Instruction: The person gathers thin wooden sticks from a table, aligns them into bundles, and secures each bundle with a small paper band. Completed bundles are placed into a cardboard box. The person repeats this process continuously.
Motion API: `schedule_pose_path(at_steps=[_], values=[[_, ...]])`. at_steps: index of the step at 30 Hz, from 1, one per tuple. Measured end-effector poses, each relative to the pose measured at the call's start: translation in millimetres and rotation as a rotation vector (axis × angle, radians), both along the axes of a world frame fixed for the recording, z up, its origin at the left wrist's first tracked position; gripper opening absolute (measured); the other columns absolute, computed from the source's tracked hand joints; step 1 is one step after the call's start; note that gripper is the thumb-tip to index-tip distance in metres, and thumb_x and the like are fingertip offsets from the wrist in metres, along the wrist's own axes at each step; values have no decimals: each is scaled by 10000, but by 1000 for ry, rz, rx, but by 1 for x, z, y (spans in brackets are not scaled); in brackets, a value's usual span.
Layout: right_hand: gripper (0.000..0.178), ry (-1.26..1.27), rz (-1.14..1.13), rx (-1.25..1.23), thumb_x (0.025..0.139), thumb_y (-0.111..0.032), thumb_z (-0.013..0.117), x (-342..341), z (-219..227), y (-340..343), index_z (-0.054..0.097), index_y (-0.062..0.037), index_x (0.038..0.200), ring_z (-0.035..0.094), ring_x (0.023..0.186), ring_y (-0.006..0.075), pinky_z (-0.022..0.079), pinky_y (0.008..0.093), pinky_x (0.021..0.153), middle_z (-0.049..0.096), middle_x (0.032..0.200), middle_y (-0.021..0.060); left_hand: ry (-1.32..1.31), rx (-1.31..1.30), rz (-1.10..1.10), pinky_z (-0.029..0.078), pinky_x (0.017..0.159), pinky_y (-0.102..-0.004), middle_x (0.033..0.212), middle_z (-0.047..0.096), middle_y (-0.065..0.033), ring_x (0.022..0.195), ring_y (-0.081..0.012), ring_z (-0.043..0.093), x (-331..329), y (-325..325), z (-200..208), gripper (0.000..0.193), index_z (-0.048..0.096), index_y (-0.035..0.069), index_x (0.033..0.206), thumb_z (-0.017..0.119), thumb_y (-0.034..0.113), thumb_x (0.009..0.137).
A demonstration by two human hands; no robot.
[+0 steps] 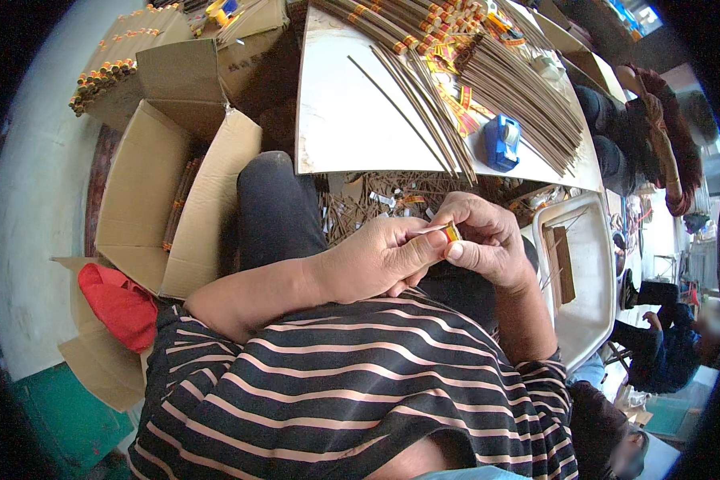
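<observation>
Close together over my lap, both hands work on a small yellow-and-red paper band (453,233). My left hand (372,258) is closed, its thumb pressed against the band's left side. From the other side, the thumb and fingers of my right hand (492,240) pinch the same band. Whether sticks run inside it, my fingers hide. Beyond my hands, thin brown incense sticks (524,104) lie in a thick pile on the white table (336,128), with several loose ones (420,104) to their left. A blue tape dispenser (502,144) stands at the table's near edge.
Banded incense bundles (392,36) lie at the table's far side. An open cardboard box (132,200) with bundles inside stands left, near a red cloth (118,308). A white tub (598,308) is at my right. Broken sticks (356,212) litter the space below the table. Other people sit far right.
</observation>
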State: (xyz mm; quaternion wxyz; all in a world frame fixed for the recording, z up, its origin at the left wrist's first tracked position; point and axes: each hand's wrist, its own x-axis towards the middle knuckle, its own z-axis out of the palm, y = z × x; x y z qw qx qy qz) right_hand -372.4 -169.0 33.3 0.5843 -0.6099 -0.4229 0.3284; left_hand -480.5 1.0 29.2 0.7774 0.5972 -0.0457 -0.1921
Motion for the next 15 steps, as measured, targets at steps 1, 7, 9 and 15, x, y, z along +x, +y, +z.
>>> schedule_pose_path(at_steps=[1,7,9,15], values=[[217,-36,9,-18,784,-185,680,0,6,0,609,-11,893,532,780,165,423,279,713,563,846,59,-6,-14,-1,355,425,-149,606,483,20,477,-18,435,0,0,-1,425,547,18,883,401,413,943],[202,-180,68,-46,767,-123,689,9,20,1,626,5,910,547,858,206,442,312,784,579,872,95,4,-88,-35,361,432,-149,617,483,18,478,-21,433,1,-1,-8,410,540,9,926,387,389,953],[193,-240,99,-34,767,-99,679,10,23,-1,633,8,920,556,851,220,450,312,771,581,873,104,70,-127,-48,377,456,-148,645,489,10,504,-22,443,0,-1,-4,382,535,4,931,398,361,955],[175,-358,155,-4,763,-78,675,9,28,-5,652,1,917,563,824,231,460,320,732,578,864,106,173,-223,-107,403,480,-166,689,524,-26,522,-47,465,1,-1,-6,375,532,4,931,362,337,967]])
